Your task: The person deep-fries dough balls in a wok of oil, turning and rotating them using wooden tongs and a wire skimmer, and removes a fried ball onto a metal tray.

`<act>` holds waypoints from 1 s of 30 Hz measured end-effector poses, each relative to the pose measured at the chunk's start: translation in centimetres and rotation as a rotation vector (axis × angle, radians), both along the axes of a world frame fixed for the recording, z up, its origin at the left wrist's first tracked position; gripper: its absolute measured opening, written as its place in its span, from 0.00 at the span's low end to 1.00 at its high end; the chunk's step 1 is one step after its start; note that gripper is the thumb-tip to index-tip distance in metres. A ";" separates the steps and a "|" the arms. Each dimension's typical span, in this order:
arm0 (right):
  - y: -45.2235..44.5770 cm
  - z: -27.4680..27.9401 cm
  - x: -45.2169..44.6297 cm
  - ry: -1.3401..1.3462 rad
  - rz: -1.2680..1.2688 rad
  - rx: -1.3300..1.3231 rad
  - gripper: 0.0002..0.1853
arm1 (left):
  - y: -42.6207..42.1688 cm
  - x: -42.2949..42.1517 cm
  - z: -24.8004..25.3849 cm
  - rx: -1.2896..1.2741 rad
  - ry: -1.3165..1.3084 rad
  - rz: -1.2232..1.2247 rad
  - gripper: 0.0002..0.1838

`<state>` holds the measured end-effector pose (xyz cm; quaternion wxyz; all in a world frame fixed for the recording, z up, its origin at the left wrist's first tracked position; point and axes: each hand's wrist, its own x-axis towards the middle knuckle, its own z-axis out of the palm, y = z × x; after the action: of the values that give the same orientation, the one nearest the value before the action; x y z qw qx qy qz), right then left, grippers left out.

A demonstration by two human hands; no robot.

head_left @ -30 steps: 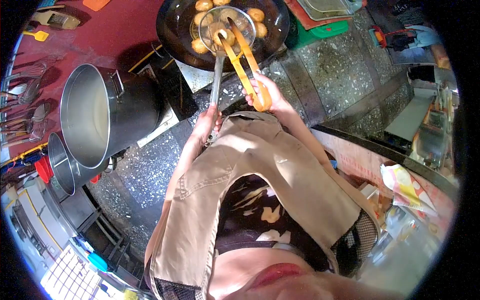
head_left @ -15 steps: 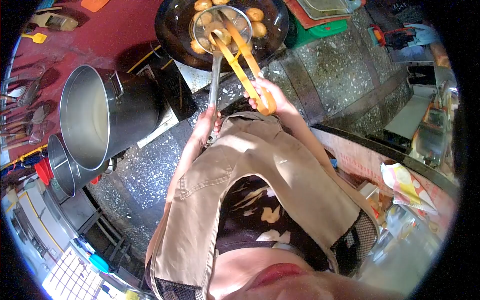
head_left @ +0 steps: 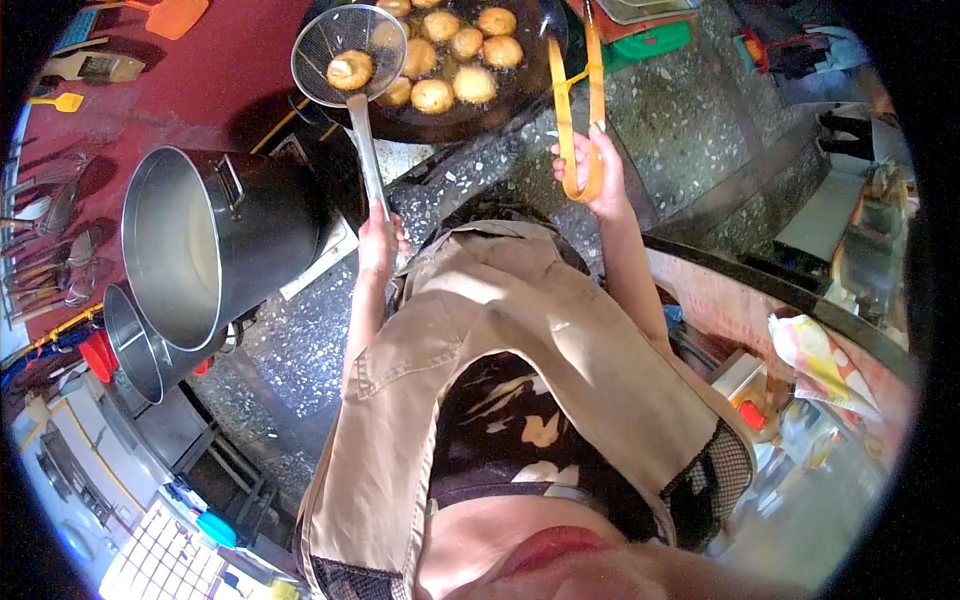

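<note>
My left hand (head_left: 378, 240) is closed round the metal handle of a mesh skimmer (head_left: 325, 55). One browned round fritter (head_left: 349, 71) lies in its mesh, which overlaps the left rim of a dark wok (head_left: 520, 115). Several golden round fritters (head_left: 474, 85) sit in oil in the wok. My right hand (head_left: 597, 175) grips the bent end of a pair of yellow tongs (head_left: 565, 125), to the right of the wok. The tongs' arms are apart, with nothing visible between them; their tips run towards the top edge of the view.
A tall metal pot (head_left: 172, 250) stands left of my left hand, with a smaller pot (head_left: 135, 345) beside it. Ladles and strainers (head_left: 80, 265) hang along the red surface (head_left: 235, 60). A ledge (head_left: 700, 290) runs along my right side.
The skimmer has moved left, from over the wok's middle to its left rim, with one fritter in it. The tongs have swung right, away from the skimmer.
</note>
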<state>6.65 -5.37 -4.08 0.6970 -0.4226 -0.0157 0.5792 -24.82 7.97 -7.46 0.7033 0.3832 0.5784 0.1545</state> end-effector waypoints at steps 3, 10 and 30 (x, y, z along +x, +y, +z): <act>0.3 -0.1 -0.3 0.007 -0.003 -0.006 0.26 | 1.1 0.0 -0.3 0.008 0.008 0.009 0.32; 0.8 -1.4 -0.9 -0.045 0.019 -0.067 0.25 | 4.0 0.0 -1.5 0.040 -0.030 0.054 0.33; 2.3 -1.2 -0.9 -0.057 0.031 -0.154 0.22 | 6.2 -0.3 -1.6 0.028 -0.064 0.016 0.31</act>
<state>5.79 -3.07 -5.29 0.6528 -0.4907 0.0027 0.5771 -25.12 14.15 -9.07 0.7148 0.3832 0.5563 0.1807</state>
